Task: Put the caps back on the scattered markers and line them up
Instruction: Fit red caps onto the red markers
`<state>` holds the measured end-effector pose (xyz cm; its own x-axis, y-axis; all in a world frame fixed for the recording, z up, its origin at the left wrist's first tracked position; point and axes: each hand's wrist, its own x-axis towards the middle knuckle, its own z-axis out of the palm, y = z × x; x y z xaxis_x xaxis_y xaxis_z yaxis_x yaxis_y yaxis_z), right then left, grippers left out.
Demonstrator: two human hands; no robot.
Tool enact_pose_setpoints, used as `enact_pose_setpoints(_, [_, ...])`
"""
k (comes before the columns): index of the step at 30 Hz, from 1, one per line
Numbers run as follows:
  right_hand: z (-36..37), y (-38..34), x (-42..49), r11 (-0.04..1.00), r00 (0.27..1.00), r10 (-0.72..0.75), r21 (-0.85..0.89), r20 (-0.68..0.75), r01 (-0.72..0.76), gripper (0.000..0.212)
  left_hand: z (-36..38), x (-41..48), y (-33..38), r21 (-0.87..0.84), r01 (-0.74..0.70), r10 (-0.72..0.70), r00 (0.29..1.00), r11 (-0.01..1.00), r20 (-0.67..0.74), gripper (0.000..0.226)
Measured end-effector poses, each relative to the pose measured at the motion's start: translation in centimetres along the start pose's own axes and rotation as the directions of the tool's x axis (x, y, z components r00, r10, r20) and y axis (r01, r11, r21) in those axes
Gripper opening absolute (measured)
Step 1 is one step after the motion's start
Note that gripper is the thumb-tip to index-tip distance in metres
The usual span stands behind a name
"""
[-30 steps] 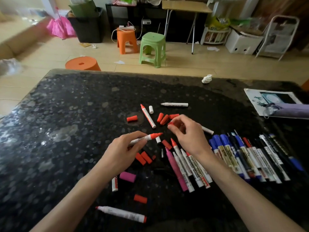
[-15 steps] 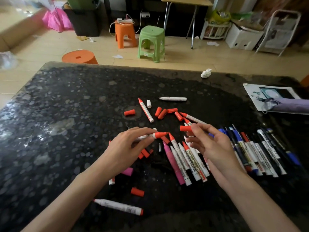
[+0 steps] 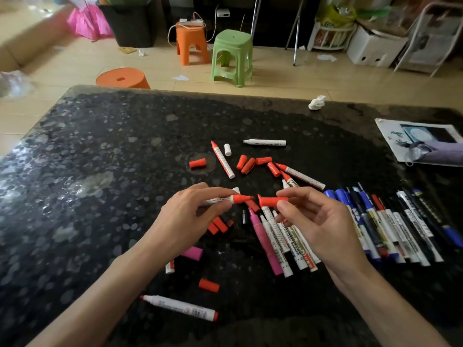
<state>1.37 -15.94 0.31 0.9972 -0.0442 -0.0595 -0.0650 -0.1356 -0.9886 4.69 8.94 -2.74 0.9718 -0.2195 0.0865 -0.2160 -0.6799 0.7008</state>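
since a moment earlier my right hand had brought the pinched red cap level with the red marker gripped in my left hand, tip just short of it

Above the middle of the counter, the left hand holds a marker level. Its tip points at the cap in the right hand, just apart. A row of markers lies to the right, loose caps behind the hands, and a lone marker nearest the person. A paper lies at the far right. Stools stand on the floor behind.
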Motion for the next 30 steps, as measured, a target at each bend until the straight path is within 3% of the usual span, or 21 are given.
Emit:
enact_pose_setpoints(19, [0.1, 0.7, 0.2, 0.994, 0.997, -0.057, -0.096, 0.044, 0.061, 0.021, 0.2, 0.0, 0.0, 0.009, -0.010, 0.009, 1.000, 1.000, 0.030, 0.022])
enact_pose_setpoints(24, [-0.1, 1.1, 0.3, 0.995, 1.000, -0.019, -0.101, -0.018, 0.017, 0.017, 0.1, 0.0, 0.1, -0.003, 0.000, 0.000, 1.000, 1.000, 0.014, 0.023])
enact_pose_setpoints(30, [0.6, 2.0, 0.2, 0.964, 0.990, -0.049, -0.252, 0.129, 0.080, 0.013, 0.4, -0.2, 0.5, -0.036, -0.030, 0.032, 0.998, 0.999, 0.055, 0.022])
